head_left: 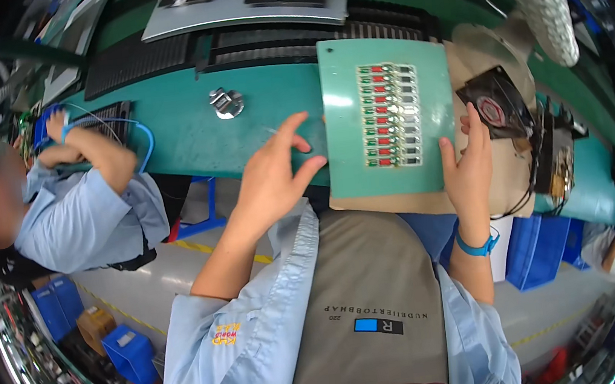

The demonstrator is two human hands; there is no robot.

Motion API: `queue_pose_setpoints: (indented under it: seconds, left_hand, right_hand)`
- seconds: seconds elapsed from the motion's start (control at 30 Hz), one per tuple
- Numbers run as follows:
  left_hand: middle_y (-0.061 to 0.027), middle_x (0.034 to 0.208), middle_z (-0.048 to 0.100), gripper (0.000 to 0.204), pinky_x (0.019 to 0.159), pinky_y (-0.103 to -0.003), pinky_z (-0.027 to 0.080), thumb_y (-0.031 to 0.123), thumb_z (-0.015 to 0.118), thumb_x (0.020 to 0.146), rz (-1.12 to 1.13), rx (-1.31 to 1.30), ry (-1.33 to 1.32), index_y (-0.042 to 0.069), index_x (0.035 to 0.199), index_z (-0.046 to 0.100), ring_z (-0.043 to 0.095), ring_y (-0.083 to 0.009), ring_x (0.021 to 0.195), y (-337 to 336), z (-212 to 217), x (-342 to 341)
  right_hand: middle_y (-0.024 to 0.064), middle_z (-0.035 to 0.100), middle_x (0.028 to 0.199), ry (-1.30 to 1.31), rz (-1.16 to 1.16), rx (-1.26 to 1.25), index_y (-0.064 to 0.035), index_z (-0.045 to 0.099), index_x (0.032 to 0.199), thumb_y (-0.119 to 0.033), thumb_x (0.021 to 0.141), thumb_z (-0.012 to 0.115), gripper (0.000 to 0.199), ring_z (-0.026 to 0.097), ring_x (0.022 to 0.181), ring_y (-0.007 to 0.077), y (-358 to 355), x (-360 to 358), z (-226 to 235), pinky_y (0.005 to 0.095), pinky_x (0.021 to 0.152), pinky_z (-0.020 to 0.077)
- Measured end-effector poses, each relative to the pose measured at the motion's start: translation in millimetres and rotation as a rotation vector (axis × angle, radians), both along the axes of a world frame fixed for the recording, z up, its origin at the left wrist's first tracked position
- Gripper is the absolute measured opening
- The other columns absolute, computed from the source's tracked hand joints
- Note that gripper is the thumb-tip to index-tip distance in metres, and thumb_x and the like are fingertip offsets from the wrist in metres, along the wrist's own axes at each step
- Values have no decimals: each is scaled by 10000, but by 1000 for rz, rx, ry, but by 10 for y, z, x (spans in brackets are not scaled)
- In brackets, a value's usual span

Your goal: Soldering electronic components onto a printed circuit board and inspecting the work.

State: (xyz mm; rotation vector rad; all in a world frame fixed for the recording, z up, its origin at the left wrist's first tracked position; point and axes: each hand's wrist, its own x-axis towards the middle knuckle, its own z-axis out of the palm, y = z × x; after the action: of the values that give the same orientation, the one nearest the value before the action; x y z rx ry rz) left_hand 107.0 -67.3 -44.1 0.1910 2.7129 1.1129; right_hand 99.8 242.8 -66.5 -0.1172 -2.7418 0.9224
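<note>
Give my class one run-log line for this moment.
left hand: open, beside green board | right hand: open, at board's right edge | circuit panel: on board | brown sheet: under board

From my end, I see a light-blue work shirt (248, 369) hanging open at the front, with short sleeves (186, 335) and yellow-and-red embroidery (226, 333) on its left breast. Under it I make out a grey-brown T-shirt (362, 269) printed with dark lettering (378, 308) and a blue-and-black rectangle (378, 326). A blue strap (477, 248) circles the right wrist (473, 225).
</note>
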Motion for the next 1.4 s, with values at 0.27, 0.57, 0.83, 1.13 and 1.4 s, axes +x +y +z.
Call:
queue_pose_setpoints:
  seconds: [0.27, 0.57, 0.83, 1.13, 1.4]
  left_hand:
    - [-55, 1068, 689, 692, 690, -348, 532, 268, 757, 894, -409, -247, 440, 79, 1505, 493, 671, -232, 769, 577, 55, 292]
    - [-97, 1218, 689, 625, 664, -295, 520, 294, 753, 924, -424, 215, 478, 57, 1463, 545, 650, -193, 786, 799, 56, 321]
    - [-69, 1145, 737, 420, 645, -257, 500, 206, 828, 870, -133, 847, 441, 59, 1243, 702, 632, -157, 743, 798, 219, 632]
    - [-28, 867, 762, 176, 609, -258, 488, 62, 880, 751, -491, 475, 717, 82, 892, 778, 612, -150, 644, 780, 237, 725]
    - [-2, 832, 742, 182, 568, -257, 469, -14, 818, 721, -437, 460, 756, 103, 855, 778, 581, -151, 587, 729, 279, 685]
  right_hand:
    - [107, 677, 1025, 80, 548, -455, -41, 680, 1012, -19, 818, 752, 209, 627, 920, 284, -501, 487, 463, 363, 829, 520]
    - [64, 662, 884, 226, 522, -500, -48, 652, 902, -35, 841, 754, 119, 568, 775, 229, -252, 823, 336, 319, 733, 477]
    - [50, 647, 827, 117, 448, -619, -53, 632, 847, -35, 860, 744, 115, 553, 733, 206, -89, 1104, 250, 300, 700, 455]
    - [51, 640, 818, 114, 542, -647, -44, 633, 839, -35, 879, 728, 104, 556, 731, 206, -175, 1261, 410, 297, 705, 459]
    - [54, 639, 811, 69, 486, -638, -40, 639, 833, -14, 857, 722, 90, 556, 722, 204, -268, 1258, 420, 288, 687, 457]
